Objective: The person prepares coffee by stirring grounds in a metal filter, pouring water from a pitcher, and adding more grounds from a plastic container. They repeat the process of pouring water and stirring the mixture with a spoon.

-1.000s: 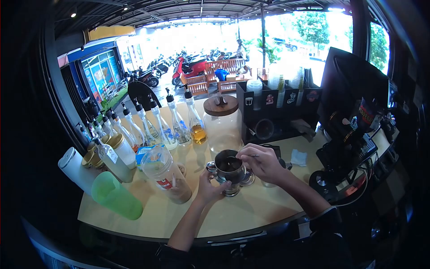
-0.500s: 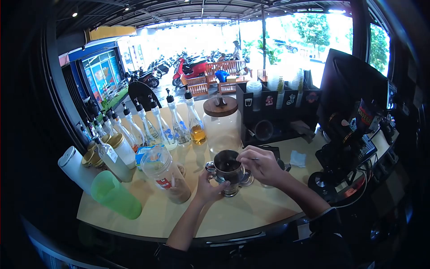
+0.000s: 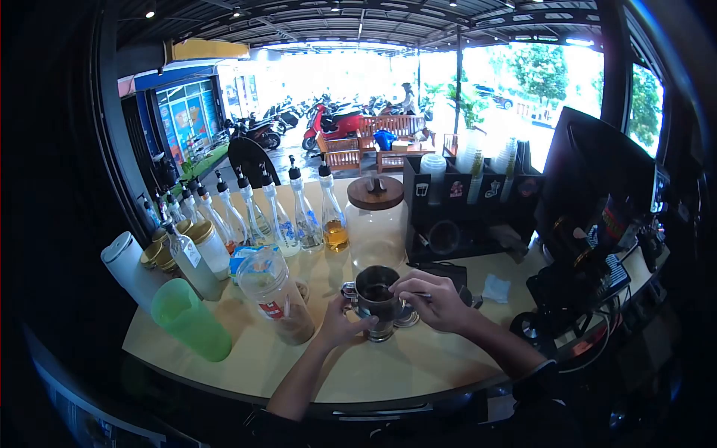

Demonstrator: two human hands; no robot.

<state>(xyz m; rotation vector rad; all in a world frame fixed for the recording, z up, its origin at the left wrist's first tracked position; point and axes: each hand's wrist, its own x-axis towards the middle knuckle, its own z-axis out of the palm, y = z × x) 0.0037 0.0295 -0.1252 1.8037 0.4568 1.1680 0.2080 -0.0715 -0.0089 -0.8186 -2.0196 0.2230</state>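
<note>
A French press (image 3: 379,308) with a metal frame stands on the counter in front of me, its top open and its inside dark. My left hand (image 3: 340,325) is closed around its near left side by the handle, thumb across the front. Over the rim, my right hand (image 3: 437,300) pinches a thin metal spoon (image 3: 423,294); the spoon's lower end is hidden in the press. A round metal piece (image 3: 407,316) lies just right of the press. To the left, a clear plastic jar (image 3: 278,299) holds brown powder.
A green plastic pitcher (image 3: 190,321) stands at the left, with several pump bottles (image 3: 308,224) behind it. Beyond the press are a large wooden-lidded glass jar (image 3: 376,228) and a black cup organizer (image 3: 467,201). A dark monitor (image 3: 579,175) rises at the right.
The view has tilted, so the scene sits lower in the picture. My right hand has shifted slightly at the press's rim with the spoon; my left hand keeps its hold.
</note>
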